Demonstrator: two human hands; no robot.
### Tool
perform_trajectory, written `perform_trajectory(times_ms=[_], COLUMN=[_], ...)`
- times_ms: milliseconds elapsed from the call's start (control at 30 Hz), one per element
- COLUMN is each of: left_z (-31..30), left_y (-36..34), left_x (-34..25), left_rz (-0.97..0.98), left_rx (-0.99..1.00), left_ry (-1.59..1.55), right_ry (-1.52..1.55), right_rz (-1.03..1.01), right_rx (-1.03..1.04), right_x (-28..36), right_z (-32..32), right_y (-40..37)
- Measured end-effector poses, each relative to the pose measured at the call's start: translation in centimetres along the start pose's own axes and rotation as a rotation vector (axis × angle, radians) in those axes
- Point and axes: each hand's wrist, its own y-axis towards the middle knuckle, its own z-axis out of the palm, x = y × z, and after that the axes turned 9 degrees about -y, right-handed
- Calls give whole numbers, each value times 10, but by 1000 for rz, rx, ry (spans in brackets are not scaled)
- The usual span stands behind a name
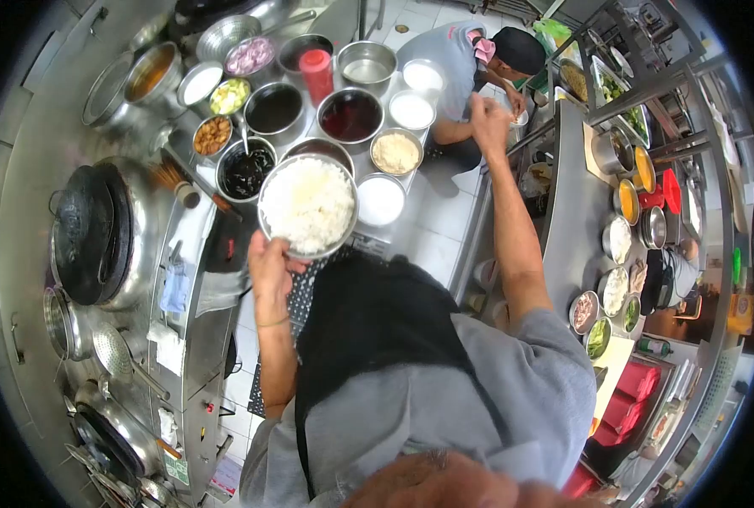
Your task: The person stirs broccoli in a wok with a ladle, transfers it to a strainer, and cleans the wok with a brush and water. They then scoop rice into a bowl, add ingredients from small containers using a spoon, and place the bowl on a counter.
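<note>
My left hand (273, 264) grips the near edge of a round metal bowl (349, 240). White rice (307, 201) fills that bowl, which is above the near end of a group of sauce and ingredient containers. My right arm stretches forward to the right-hand counter, beside a co-worker. Up there my right hand (489, 129) looks closed, its fingers bent; whatever they hold, if anything, is hidden. The co-worker's hand (516, 102) is close beside it, near a small container.
A bowl of white liquid (380, 201), a bowl of pale crumbs (396, 152), dark sauce pots (350, 116) and a red bottle (316, 74) stand ahead. Woks (85, 234) line the left. Bowls of ingredients (615, 289) sit on the right counter (570, 195). A bent-over co-worker (444, 72) occupies the far aisle.
</note>
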Motion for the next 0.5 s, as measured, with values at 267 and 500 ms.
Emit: perform_trajectory(times_ms=[267,500], left_z=[18,61], left_y=[15,45], left_x=[7,25], left_rz=[12,12], left_rx=[28,88], left_ry=[30,72], right_ry=[-122,499], right_rz=[111,414], right_rx=[22,104], right_x=[-46,-49], right_z=[84,26], right_y=[-2,-4])
